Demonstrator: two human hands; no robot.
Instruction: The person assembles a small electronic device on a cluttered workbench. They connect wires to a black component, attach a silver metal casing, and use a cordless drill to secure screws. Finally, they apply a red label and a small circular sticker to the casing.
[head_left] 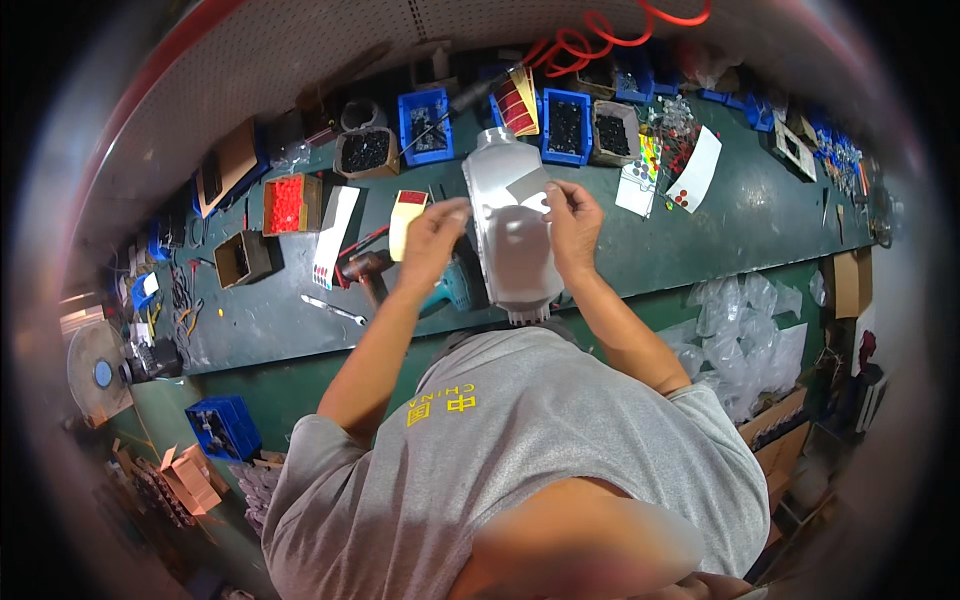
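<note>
A silver, bottle-shaped metal housing (pixel 515 255) with a short round neck stands at the bench's near edge, between my hands. Across its upper face lies a thin grey rectangular piece (pixel 527 186), tilted at an angle. My right hand (pixel 574 222) pinches at that piece's right edge, close against the housing. At the housing's left side my left hand (pixel 436 238) is closed, thumb and fingertips together; whatever it may hold is too small to make out. Below the left hand a teal power tool (pixel 450 288) lies beside the housing, partly hidden by the forearm.
Blue bins (pixel 426 127) and cardboard boxes of small black parts line the back. A box of red parts (pixel 292 204), sticker sheets (pixel 336 235) and a wrench (pixel 334 309) lie left. A red coiled hose (pixel 600 40) hangs above. Plastic bags (pixel 745 335) are lower right.
</note>
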